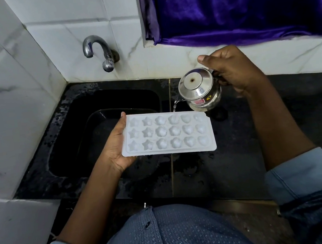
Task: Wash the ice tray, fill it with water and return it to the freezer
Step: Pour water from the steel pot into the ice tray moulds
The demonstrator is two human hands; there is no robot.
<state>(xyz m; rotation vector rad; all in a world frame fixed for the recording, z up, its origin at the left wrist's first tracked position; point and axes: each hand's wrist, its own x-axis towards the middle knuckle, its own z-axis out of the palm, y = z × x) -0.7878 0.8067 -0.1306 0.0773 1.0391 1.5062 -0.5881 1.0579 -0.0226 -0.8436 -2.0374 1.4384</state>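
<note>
A white ice tray (167, 134) with star, flower and heart moulds is held level over the right edge of the black sink (78, 119). My left hand (116, 145) grips its left end, thumb on the rim. My right hand (233, 70) holds a small steel kettle (199, 88) by its handle, tilted left above the tray's far right corner. A thin stream of water (175, 107) falls from its spout into a mould in the back row.
A chrome tap (98, 50) sticks out of the white tiled wall above the sink; nothing runs from it. The wet black counter (222, 167) stretches to the right. A purple curtain (243, 4) hangs at the upper right.
</note>
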